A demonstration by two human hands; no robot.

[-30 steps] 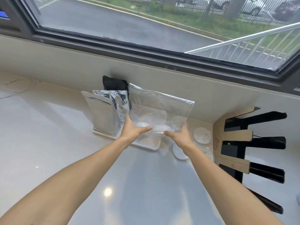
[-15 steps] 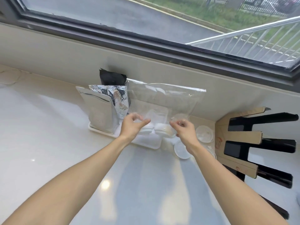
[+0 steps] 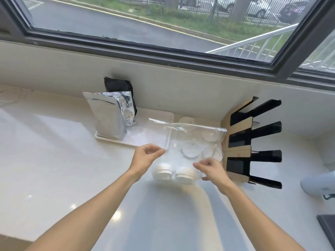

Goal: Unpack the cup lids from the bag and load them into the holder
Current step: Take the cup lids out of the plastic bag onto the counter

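Both hands, left (image 3: 146, 156) and right (image 3: 211, 168), pinch the limp, slippery bag (image 3: 183, 140), best held by its edges, over two light lid stacks (image 3: 173, 173).

1. We see a glossy white table (image 3: 54, 160) catching ceiling-light reflections.
2. A dark-framed window (image 3: 163, 53) shows road, grass, railings and what seem parked cars.
3. A cream wall (image 3: 181, 91) runs beneath.
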